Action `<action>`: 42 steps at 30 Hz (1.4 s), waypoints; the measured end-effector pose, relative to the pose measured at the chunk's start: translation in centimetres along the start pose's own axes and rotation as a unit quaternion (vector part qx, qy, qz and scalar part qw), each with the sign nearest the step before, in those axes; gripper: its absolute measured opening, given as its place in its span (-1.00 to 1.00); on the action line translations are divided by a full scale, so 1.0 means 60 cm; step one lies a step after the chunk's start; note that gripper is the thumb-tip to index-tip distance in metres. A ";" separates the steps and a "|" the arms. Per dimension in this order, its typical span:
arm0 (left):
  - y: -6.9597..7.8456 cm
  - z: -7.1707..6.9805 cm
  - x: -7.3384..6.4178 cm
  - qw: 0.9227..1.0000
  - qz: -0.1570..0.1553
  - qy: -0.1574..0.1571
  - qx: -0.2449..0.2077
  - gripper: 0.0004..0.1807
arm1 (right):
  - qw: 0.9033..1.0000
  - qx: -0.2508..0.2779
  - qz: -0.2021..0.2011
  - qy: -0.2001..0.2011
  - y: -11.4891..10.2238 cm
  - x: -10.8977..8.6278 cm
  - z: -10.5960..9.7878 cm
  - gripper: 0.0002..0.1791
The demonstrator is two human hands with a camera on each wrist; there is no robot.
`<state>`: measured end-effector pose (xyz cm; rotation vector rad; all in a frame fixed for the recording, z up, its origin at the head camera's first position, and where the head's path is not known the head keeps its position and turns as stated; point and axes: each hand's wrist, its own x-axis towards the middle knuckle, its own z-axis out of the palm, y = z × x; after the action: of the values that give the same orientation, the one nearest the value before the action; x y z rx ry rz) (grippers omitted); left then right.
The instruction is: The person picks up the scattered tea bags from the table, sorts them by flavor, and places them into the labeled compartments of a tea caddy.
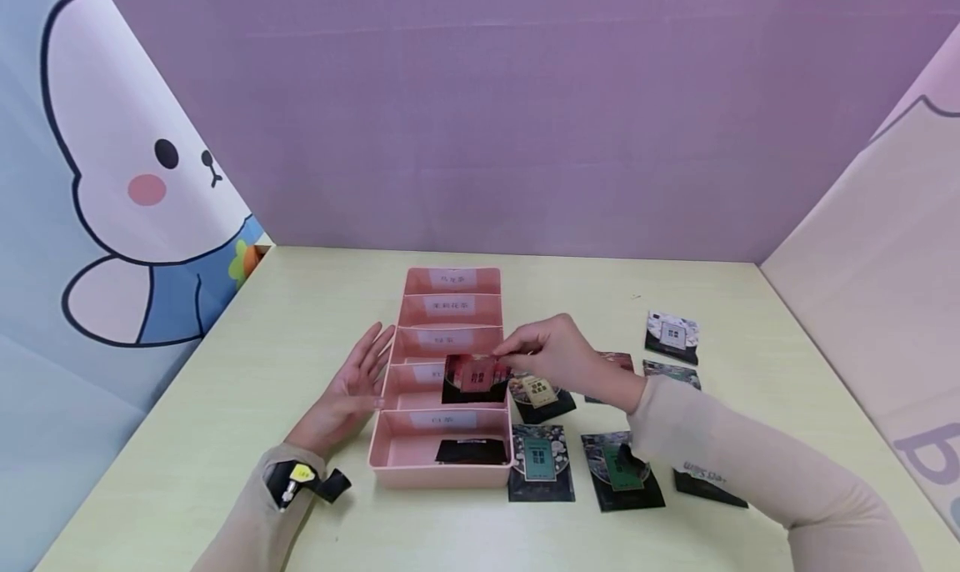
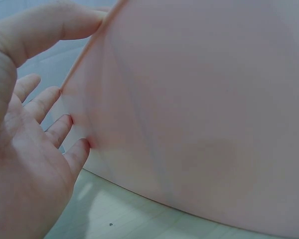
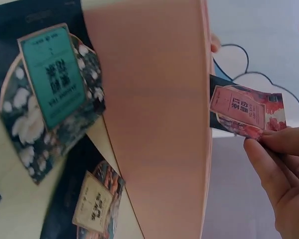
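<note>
My right hand point(image 1: 553, 353) pinches a red and black tea sachet point(image 1: 476, 378) at its edge, over the fourth compartment from the back of a pink divided box point(image 1: 442, 477). In the right wrist view the sachet's pink label point(image 3: 237, 106) faces the camera, with thumb and finger at its corner. My left hand point(image 1: 351, 395) rests against the box's left side. Its fingertips touch the outer wall point(image 2: 199, 114) and the thumb lies at the rim, fingers fairly straight. A dark sachet point(image 1: 472, 451) lies in the front compartment, which bears a paper label like the others.
Right of the box several sachets lie on the table, among them a cream-labelled one point(image 1: 542, 393), a teal-labelled one point(image 1: 538, 462), a green-labelled one point(image 1: 622, 472) and a white-patterned one point(image 1: 672, 336). The right forearm partly covers others. A purple backdrop point(image 1: 510, 122) stands behind.
</note>
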<state>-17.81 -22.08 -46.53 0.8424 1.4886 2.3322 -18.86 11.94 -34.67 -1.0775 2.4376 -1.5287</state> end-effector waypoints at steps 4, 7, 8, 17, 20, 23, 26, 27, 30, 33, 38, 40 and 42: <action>-0.003 -0.001 0.000 1.000 0.010 -0.005 -0.008 0.15 | 0.996 -0.047 -0.075 -0.009 0.005 -0.006 0.011 -0.84; -0.004 0.000 0.000 1.000 0.013 -0.008 -0.013 0.16 | 0.990 -0.066 -0.127 -0.013 0.009 -0.009 0.018 -0.82; -0.004 0.000 -0.001 1.000 0.012 -0.006 -0.012 0.15 | 0.988 -0.070 -0.141 -0.015 0.011 -0.010 0.020 -0.81; -0.004 0.000 -0.002 1.000 -0.001 0.004 -0.004 0.14 | 0.952 -0.186 -0.239 -0.033 0.023 -0.026 0.038 -0.81; -0.004 -0.001 -0.001 1.000 0.001 0.001 -0.006 0.14 | 0.932 -0.234 -0.275 -0.026 0.028 -0.032 0.044 -0.81; -0.003 -0.001 -0.002 1.000 -0.001 0.001 -0.005 0.14 | 0.914 -0.277 -0.296 -0.025 0.029 -0.036 0.051 -0.81; 0.000 0.001 -0.002 1.000 -0.011 0.010 0.000 0.13 | 0.896 -0.318 -0.307 -0.032 0.026 -0.041 0.055 -0.79; 0.001 0.001 -0.002 1.000 -0.013 0.011 0.001 0.13 | 0.890 -0.333 -0.308 -0.034 0.025 -0.042 0.056 -0.78; 0.002 0.002 -0.003 1.000 -0.018 0.015 0.001 0.14 | 0.878 -0.362 -0.311 -0.041 0.021 -0.046 0.057 -0.76; 0.002 0.002 -0.003 1.000 -0.016 0.014 0.002 0.14 | 0.868 -0.388 -0.307 -0.049 0.018 -0.047 0.057 -0.78; 0.001 0.003 -0.003 1.000 -0.014 0.014 0.002 0.14 | 0.853 -0.422 -0.300 -0.069 0.016 -0.048 0.055 -0.80; 0.001 0.003 -0.002 1.000 -0.014 0.014 0.002 0.14 | 0.852 -0.424 -0.299 -0.071 0.016 -0.048 0.055 -0.79; 0.001 0.003 -0.002 1.000 -0.013 0.012 0.003 0.14 | 0.853 -0.422 -0.300 -0.070 0.017 -0.048 0.055 -0.79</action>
<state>-17.62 -22.04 -46.44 0.7953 1.5076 2.3289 -15.86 11.37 -38.00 -2.1409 2.8419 -0.2755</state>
